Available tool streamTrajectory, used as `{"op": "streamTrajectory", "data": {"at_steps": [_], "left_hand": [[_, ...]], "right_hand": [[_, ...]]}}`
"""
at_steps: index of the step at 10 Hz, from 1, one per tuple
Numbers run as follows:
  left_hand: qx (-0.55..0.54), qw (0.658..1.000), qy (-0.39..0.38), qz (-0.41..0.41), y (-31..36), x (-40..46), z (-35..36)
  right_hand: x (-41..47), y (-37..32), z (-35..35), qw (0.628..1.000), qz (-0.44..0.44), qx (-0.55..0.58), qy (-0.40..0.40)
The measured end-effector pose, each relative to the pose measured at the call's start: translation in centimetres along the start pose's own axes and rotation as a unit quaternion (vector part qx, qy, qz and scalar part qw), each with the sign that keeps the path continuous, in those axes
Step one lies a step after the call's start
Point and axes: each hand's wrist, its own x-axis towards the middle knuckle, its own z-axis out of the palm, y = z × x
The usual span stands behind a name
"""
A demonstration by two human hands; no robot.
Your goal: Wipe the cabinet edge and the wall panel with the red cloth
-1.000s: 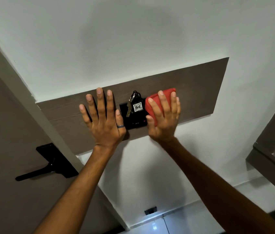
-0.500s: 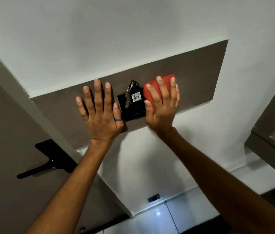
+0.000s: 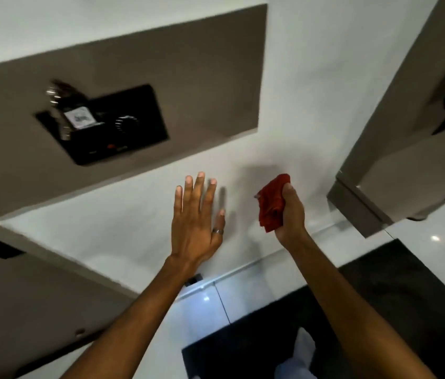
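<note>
Both hands dropped off wall panel (image 3: 139,58), right hand (image 3: 289,212) bunching red cloth (image 3: 271,205)

Pretty soft indoor light overall, nothing harsh. The whole frame has motion blur, worst on the black switch plate (image 3: 106,124) and the keys (image 3: 61,105) hanging on it, where the tag's writing is just smeared. The left hand (image 3: 196,222) throws a faint shadow on the white wall (image 3: 133,214) just to its right. Small glare spots shine on the glossy floor tiles (image 3: 434,237). Wide-angle lens tilts and bends the straight edges near the frame borders.
</note>
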Motion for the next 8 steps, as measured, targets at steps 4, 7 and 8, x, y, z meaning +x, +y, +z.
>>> {"op": "streamTrajectory", "data": {"at_steps": [4,7,8], "left_hand": [[0.026,0.963,-0.269,-0.001,20.0,8.9,18.3],[0.060,0.952,-0.299,0.004,23.5,9.9,21.2],[0.063,0.961,-0.270,0.000,23.5,10.0,20.1]], "right_hand": [[17.7,-14.3,-28.6,0.876,-0.207,-0.430,0.072],[24.3,-10.5,-37.2,0.570,-0.099,-0.813,-0.070],[23.3,-10.6,-35.8,0.599,-0.150,-0.786,-0.030]]}}
